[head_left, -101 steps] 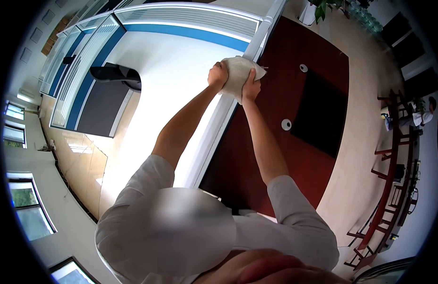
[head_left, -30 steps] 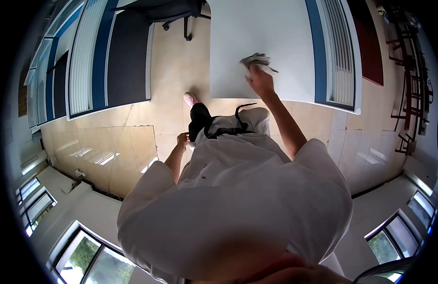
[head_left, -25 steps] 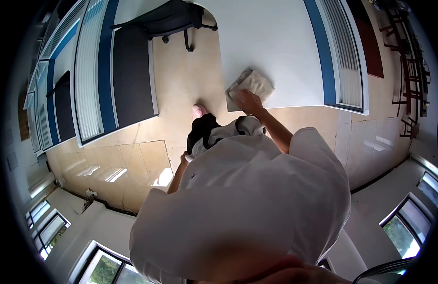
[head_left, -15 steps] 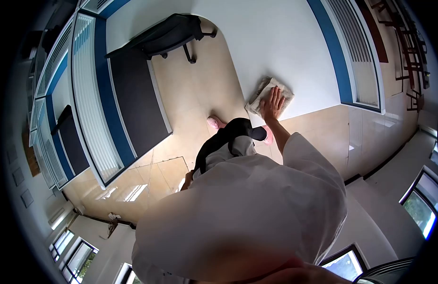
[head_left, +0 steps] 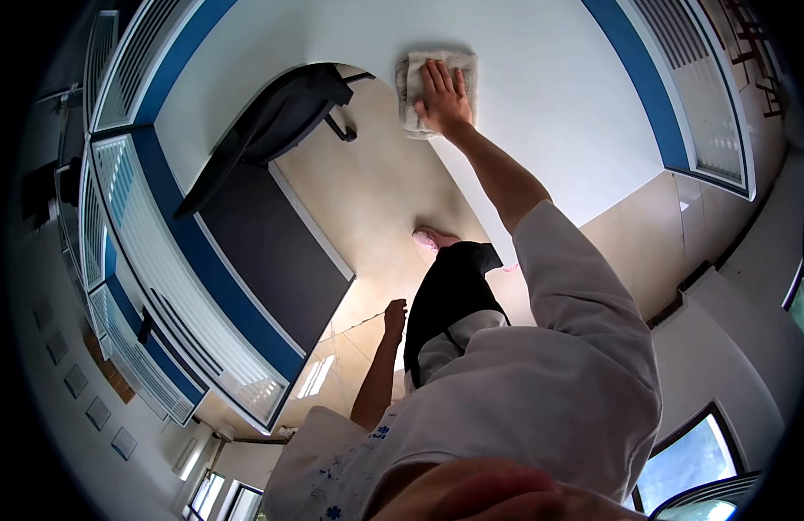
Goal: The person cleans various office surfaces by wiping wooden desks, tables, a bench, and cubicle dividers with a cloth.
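Right hand (head_left: 443, 102) isn't clutching anything, just splayed flat over the folded cloth (head_left: 417, 85) under its palm, probably to press it evenly against the white desk (head_left: 558, 113) below; can't tell if the left hand (head_left: 395, 316) is empty.

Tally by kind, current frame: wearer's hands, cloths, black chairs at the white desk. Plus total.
Hands: 2 (left hand, right hand)
Cloths: 1 (beige cloth, under the right hand)
Black chairs: 1 (black chair)
Total: 4

The pale, short-sleeved shirt (head_left: 541, 399) bears blue motifs (head_left: 382, 431).
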